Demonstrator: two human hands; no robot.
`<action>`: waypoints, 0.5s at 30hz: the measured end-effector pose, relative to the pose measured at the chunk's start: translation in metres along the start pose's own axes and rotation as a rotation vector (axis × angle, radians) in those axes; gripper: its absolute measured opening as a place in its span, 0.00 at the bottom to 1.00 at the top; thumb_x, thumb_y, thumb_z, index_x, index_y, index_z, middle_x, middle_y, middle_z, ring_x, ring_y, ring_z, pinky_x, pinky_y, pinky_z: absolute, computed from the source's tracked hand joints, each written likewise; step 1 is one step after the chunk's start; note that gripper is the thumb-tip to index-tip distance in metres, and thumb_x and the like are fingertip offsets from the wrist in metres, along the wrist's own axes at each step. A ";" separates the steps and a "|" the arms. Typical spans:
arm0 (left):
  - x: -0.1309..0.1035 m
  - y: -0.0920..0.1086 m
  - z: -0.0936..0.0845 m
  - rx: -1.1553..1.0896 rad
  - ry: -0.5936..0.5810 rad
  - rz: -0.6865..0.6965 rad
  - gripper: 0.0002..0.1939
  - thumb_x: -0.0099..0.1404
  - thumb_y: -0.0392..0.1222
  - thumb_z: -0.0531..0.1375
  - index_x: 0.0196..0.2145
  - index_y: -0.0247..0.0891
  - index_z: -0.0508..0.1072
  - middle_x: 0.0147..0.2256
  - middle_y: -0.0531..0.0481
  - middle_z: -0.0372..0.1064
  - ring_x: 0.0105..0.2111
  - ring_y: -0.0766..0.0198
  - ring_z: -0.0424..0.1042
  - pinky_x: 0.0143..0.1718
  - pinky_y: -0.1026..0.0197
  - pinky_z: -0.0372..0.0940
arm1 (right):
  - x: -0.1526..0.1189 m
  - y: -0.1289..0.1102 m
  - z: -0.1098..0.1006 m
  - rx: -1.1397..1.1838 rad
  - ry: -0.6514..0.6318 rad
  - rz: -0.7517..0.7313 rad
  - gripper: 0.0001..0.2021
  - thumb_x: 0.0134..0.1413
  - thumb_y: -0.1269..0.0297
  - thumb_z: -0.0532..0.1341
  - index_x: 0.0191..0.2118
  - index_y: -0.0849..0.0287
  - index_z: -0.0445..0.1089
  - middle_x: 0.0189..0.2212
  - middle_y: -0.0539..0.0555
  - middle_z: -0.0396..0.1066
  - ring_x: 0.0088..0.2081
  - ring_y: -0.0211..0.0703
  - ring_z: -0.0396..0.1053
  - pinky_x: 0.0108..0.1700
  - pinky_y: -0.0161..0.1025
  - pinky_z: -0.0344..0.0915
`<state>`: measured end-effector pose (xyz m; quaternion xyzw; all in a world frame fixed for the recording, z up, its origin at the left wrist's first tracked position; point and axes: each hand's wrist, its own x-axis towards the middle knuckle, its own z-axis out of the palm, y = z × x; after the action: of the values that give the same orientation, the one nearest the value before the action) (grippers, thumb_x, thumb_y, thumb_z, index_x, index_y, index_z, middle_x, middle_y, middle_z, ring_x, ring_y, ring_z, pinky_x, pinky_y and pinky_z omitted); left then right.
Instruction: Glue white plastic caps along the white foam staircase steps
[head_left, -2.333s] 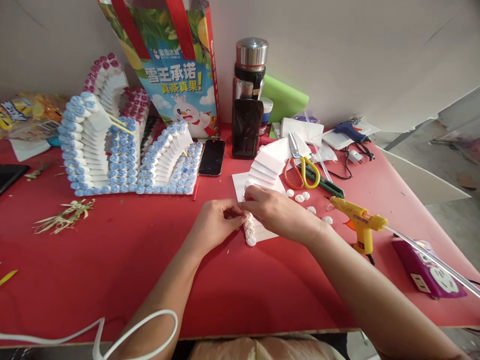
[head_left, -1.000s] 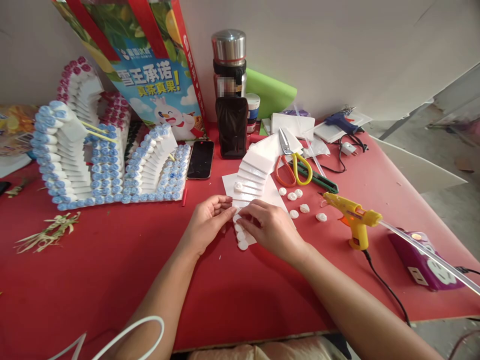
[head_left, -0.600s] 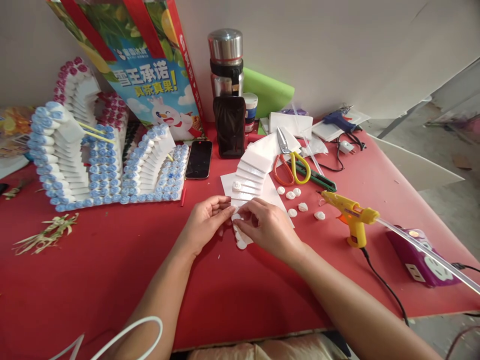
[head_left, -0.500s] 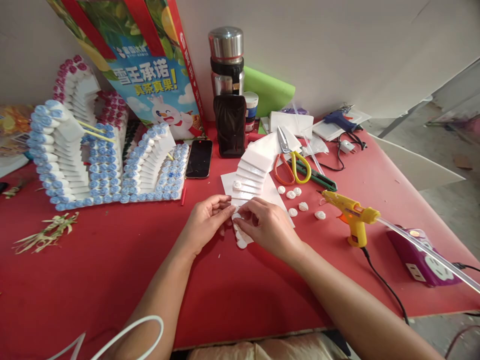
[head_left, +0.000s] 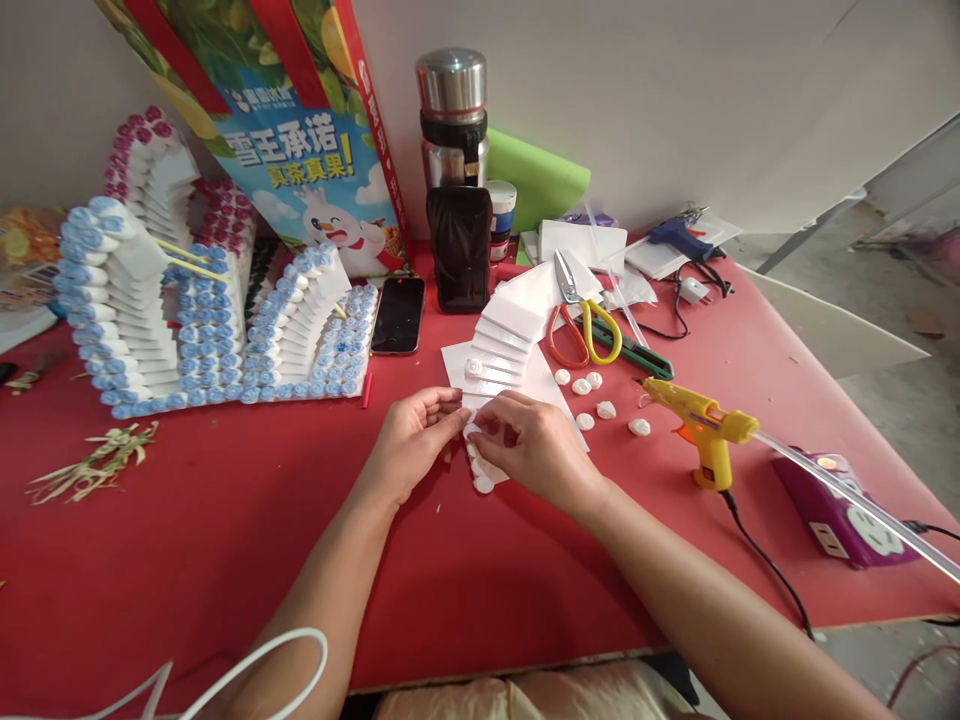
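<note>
White stairs [head_left: 499, 360] with flat, fanned steps lie on a white sheet [head_left: 551, 400] near the middle of your red bench [head_left: 450, 590], just beyond your hands. At the back of the bench stands a tall printed bag [head_left: 322, 130]; in front of it, on your left, sits a blue-edged model [head_left: 214, 350], with a red-edged model [head_left: 146, 150] behind. Your left hand [head_left: 412, 435] and right hand [head_left: 540, 445] meet at the near left side of the stairs. The fingers of your left hand are loosely curved, thumb at the edge; your right thumb and forefinger curl toward each other there. Whether either set grips anything, you cannot tell. A steel flask [head_left: 451, 85] stands past the stairs, a black phone [head_left: 459, 250] upright before it. To your right are a yellow glue gun [head_left: 701, 420] and, nearer the stairs, open scissors [head_left: 602, 335]. Smallest are the white rosettes [head_left: 484, 483]: a short row partly hidden by your fingers, one on a step, and six loose beside the sheet.
</note>
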<state>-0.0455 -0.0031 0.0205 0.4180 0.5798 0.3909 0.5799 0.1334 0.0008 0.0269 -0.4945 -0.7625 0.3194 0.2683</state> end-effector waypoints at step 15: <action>-0.004 0.002 -0.008 0.099 -0.079 0.050 0.26 0.66 0.59 0.61 0.53 0.38 0.73 0.29 0.50 0.72 0.25 0.62 0.71 0.23 0.62 0.66 | -0.007 0.008 -0.014 0.033 0.008 0.006 0.09 0.61 0.64 0.62 0.47 0.56 0.72 0.37 0.52 0.72 0.27 0.35 0.65 0.32 0.35 0.62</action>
<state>-0.0537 -0.0056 0.0243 0.4757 0.5645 0.3590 0.5711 0.1513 -0.0002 0.0293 -0.4934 -0.7547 0.3307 0.2785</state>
